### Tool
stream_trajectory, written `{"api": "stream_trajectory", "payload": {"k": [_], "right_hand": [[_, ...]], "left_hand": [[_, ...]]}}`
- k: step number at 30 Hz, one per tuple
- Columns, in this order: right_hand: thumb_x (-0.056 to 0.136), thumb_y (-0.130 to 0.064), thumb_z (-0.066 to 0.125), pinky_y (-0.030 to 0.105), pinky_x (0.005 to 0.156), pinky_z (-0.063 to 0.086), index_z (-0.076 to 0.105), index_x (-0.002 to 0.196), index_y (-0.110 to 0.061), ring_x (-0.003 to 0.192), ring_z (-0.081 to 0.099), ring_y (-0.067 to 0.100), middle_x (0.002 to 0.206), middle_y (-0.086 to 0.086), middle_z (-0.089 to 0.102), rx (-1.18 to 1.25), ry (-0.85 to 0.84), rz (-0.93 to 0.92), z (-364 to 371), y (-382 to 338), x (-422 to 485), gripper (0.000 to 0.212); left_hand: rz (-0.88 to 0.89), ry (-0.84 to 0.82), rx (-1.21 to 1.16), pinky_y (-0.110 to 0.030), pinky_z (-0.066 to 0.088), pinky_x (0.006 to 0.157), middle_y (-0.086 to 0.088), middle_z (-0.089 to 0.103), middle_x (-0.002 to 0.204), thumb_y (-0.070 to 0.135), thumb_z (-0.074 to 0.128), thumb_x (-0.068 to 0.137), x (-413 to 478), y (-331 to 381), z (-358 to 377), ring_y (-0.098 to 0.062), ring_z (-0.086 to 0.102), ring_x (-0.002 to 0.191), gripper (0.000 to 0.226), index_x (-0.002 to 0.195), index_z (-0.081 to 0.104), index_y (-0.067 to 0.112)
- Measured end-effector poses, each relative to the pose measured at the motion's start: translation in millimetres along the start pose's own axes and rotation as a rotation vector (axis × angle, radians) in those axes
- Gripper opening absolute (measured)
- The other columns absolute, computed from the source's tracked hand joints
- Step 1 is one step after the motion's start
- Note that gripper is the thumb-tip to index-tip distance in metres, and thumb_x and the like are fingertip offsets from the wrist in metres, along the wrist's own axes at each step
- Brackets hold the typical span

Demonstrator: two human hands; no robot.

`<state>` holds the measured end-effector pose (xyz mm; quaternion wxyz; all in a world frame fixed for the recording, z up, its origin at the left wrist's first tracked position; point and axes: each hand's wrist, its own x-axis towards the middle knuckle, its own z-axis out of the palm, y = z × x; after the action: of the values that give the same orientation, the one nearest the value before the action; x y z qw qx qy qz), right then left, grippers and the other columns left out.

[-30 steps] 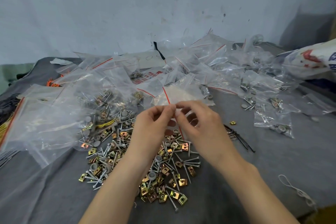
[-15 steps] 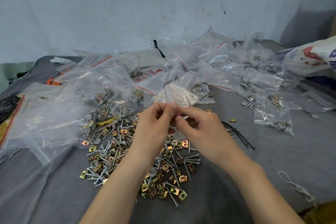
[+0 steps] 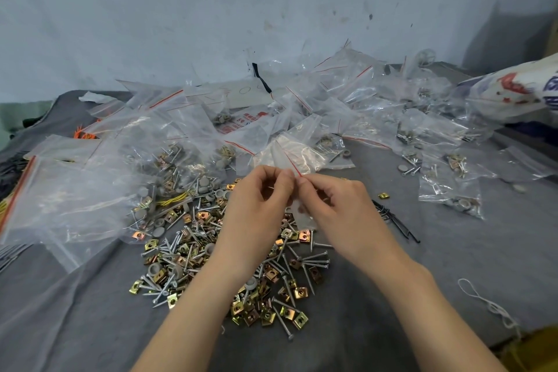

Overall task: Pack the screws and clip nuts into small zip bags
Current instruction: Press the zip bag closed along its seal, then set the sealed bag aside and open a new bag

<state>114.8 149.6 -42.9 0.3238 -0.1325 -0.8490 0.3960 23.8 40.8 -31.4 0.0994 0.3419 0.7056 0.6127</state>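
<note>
Centre frame, over a grey cloth-covered table: two bare hands, left hand and right hand, fingertips meeting, both pinching one small zip bag near its red seal strip. Held just above the tabletop, lower end hanging between the palms. Cannot tell what, if anything, sits inside.

Directly beneath the hands and spreading to the lower left, one loose pile: silver screws and brass-coloured clip nuts, dozens of each, too tangled to count exactly. One stray clip nut apart from the pile, right of centre.

Across the middle of the frame, a heap of clear zip bags, too many and too overlapped for a count. At far left, one large bag. At right, one packed bag lying flat.

Just right of the right hand, one bundle of black wire ties. Lower right, one white string. Upper right, one printed white sack.
</note>
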Motion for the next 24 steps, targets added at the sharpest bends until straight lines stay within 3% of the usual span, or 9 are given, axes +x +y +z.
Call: {"api": "stream_trajectory", "payload": {"k": [2,4,8,10,12,16,21,24], "right_hand": [[0.103,-0.027,0.054,0.021,0.057,0.043,0.072,0.079,-0.027,0.064,0.062,0.007,0.064,-0.019,0.063,-0.021,0.042,-0.006,0,1,0,0.029],[0.101,-0.026,0.056,0.016,0.057,0.040,0.076,0.085,-0.024,0.064,0.061,0.003,0.066,-0.020,0.063,-0.071,0.115,-0.015,1,3,1,0.025],[0.101,-0.028,0.056,0.036,0.064,0.053,0.077,0.096,-0.020,0.065,0.066,0.008,0.079,-0.010,0.072,-0.146,0.239,0.005,1,9,1,0.024],[0.101,-0.028,0.055,0.037,0.065,0.053,0.077,0.095,-0.021,0.066,0.064,0.009,0.082,-0.008,0.072,-0.180,0.294,0.013,0,10,2,0.024],[0.101,-0.029,0.054,0.036,0.065,0.050,0.076,0.091,-0.021,0.067,0.062,0.010,0.081,-0.008,0.071,-0.224,0.343,0.014,0,11,2,0.025],[0.099,-0.031,0.052,0.035,0.064,0.045,0.073,0.086,-0.020,0.066,0.060,0.012,0.081,-0.006,0.071,-0.243,0.435,0.040,-3,11,3,0.027],[0.096,-0.035,0.052,0.028,0.059,0.040,0.069,0.085,-0.025,0.063,0.058,0.009,0.078,-0.011,0.066,-0.240,0.487,0.049,-2,5,1,0.022],[0.096,-0.037,0.053,0.025,0.056,0.041,0.065,0.089,-0.025,0.061,0.056,0.008,0.079,-0.012,0.063,-0.259,0.476,-0.046,2,-1,-1,0.017]], "left_hand": [[0.013,0.018,0.032,-0.042,0.058,0.069,0.009,0.068,0.071,0.028,0.058,0.098,0,-2,0,-0.014,0.065,0.070,0.017,0.087,0.064,0.016],[0.042,0.046,0.086,-0.031,0.054,0.064,0.011,0.067,0.073,0.027,0.059,0.096,1,-4,1,-0.009,0.063,0.067,0.014,0.085,0.063,0.018],[0.094,0.128,0.195,-0.019,0.046,0.059,0.013,0.065,0.078,0.027,0.061,0.093,0,-8,0,-0.003,0.058,0.064,0.014,0.081,0.056,0.023],[0.115,0.159,0.287,-0.024,0.050,0.062,0.013,0.064,0.076,0.030,0.060,0.094,-1,-9,-2,-0.003,0.060,0.069,0.011,0.086,0.053,0.026],[0.161,0.188,0.427,-0.038,0.053,0.064,0.013,0.061,0.075,0.032,0.058,0.095,-2,-9,-3,-0.005,0.061,0.069,0.010,0.093,0.049,0.027],[0.299,0.264,0.567,-0.040,0.052,0.060,0.014,0.058,0.083,0.023,0.057,0.095,-2,-7,-8,-0.009,0.059,0.070,0.019,0.093,0.042,0.034],[0.460,0.270,0.830,-0.030,0.041,0.045,0.002,0.055,0.095,0.007,0.065,0.090,0,-10,-9,-0.017,0.055,0.070,0.017,0.093,0.065,0.024],[0.362,0.248,0.808,-0.033,0.048,0.056,0.002,0.059,0.107,0.010,0.061,0.093,2,-14,-6,-0.014,0.059,0.088,0.022,0.101,0.073,0.026]]}}
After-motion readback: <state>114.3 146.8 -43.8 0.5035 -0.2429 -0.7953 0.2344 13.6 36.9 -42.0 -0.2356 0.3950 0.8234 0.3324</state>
